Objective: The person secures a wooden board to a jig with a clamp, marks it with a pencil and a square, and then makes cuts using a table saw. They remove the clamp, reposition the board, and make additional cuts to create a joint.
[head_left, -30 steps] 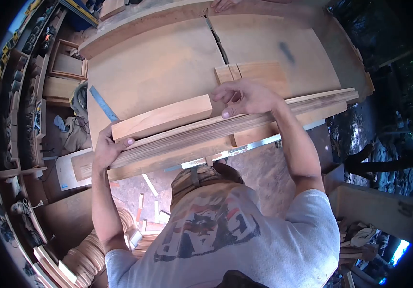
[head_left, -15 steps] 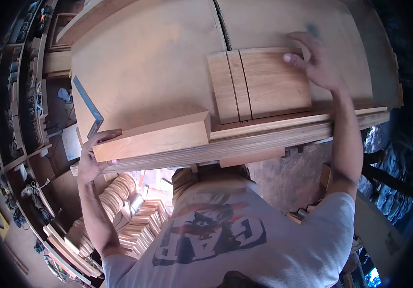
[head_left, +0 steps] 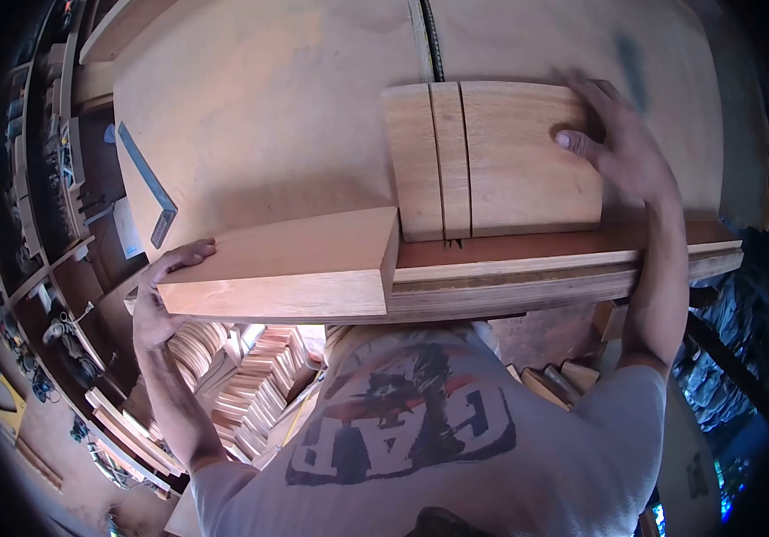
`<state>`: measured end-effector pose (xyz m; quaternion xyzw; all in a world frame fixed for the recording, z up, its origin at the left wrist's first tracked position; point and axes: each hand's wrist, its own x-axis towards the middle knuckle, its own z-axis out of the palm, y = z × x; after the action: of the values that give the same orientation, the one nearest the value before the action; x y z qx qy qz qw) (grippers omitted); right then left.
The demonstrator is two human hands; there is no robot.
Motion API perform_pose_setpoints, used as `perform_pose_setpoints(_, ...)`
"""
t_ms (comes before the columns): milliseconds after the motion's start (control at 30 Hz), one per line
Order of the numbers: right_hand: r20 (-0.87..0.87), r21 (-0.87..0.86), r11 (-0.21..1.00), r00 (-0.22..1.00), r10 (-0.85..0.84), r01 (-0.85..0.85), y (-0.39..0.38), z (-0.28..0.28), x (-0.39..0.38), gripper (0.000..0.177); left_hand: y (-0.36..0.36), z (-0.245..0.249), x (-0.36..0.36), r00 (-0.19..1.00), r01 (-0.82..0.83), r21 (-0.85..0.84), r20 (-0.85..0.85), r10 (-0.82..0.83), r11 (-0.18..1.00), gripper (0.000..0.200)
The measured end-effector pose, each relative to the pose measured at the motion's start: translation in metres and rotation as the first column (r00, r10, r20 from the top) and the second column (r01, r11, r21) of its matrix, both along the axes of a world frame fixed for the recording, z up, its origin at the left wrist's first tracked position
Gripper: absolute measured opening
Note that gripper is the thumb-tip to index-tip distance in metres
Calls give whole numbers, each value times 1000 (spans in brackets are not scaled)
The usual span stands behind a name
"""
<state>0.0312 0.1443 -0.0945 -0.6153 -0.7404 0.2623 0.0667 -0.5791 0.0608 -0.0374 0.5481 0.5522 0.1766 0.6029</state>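
My left hand (head_left: 168,285) is wrapped round the left end of a thick wooden block (head_left: 286,257), fingers over its top and thumb low at the end. The block lies along the front edge of the bench top, its broad face turned up toward me. To its right is a flat wooden board (head_left: 532,157) crossed by two dark grooves, set against a wooden strip (head_left: 527,253). My right hand (head_left: 621,143) hovers at the board's upper right corner with thumb and fingers apart, the thumb overlapping the board's surface.
A metal try square (head_left: 147,174) lies at the left of the bench top (head_left: 259,116). A dark slot (head_left: 434,40) runs away from the grooved board. Stacked wooden pieces (head_left: 259,385) stand below the bench at left, and shelves with tools (head_left: 58,251) line the left side.
The wooden block has tilted so more of its upper face shows. My right hand has stayed near the grooved board's corner, its fingers a little lower. The whole view has shifted slightly.
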Motion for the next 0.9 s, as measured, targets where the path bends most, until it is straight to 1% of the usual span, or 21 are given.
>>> perform_pose_setpoints(33, 3, 3, 1000, 1000, 8, -8, 0, 2, -2, 77, 0, 0, -1, 1000, 4, -2, 7, -4, 1000, 75)
perform_pose_setpoints(133, 32, 9, 1000, 999, 5, -5, -1, 2, -6, 78, 1, 1, 2, 999, 24, -22, -44, -25, 999, 75)
perform_pose_setpoints(233, 51, 14, 1000, 999, 13, -14, 0, -1, -5, 77, 5, 3, 5, 1000, 1, -58, -7, -1, 998, 75)
perform_pose_setpoints(333, 51, -12, 1000, 999, 7, -6, 1, 4, -8, 77, 9, 5, 6, 1000, 11, -77, 10, -11, 997, 67)
perform_pose_setpoints(367, 51, -25, 1000, 999, 1, 0, 1, 6, -10, 77, 10, 5, 5, 1000, 24, -90, 12, -23, 996, 69)
perform_pose_setpoints(433, 73, 3, 1000, 997, 9, -9, 0, 4, -10, 78, 14, 6, 6, 999, 49, -110, 18, -48, 993, 74)
perform_pose_setpoints(533, 82, 32, 999, 996, 35, -37, -1, 1, -7, 79, 35, 33, 27, 950, 240, -145, -167, -263, 960, 85)
perform_pose_setpoints(567, 82, 42, 998, 996, 47, -51, 0, 1, -6, 80, 38, 44, 33, 894, 355, -64, -268, -359, 933, 89)
perform_pose_setpoints(633, 84, 45, 998, 995, 50, -53, 0, 0, -6, 80, 42, 67, 45, 726, 585, 60, -482, -490, 809, 96)
perform_pose_setpoints(733, 110, 8, 999, 993, 42, -43, 0, 3, -7, 82, 42, 92, 95, 678, 679, 140, -498, -541, 721, 95)
perform_pose_setpoints(767, 121, -8, 999, 992, 41, -40, 0, 5, -6, 82, 39, 94, 123, 643, 714, 184, -553, -530, 675, 90)
perform_pose_setpoints(867, 143, -8, 999, 989, 47, -47, 0, 2, -3, 84, 40, 93, 154, 571, 661, -76, -594, -566, 747, 85)
perform_pose_setpoints(900, 121, 14, 998, 991, 63, -65, -1, -2, -1, 83, 37, 82, 150, 594, 714, 83, -596, -540, 695, 76)
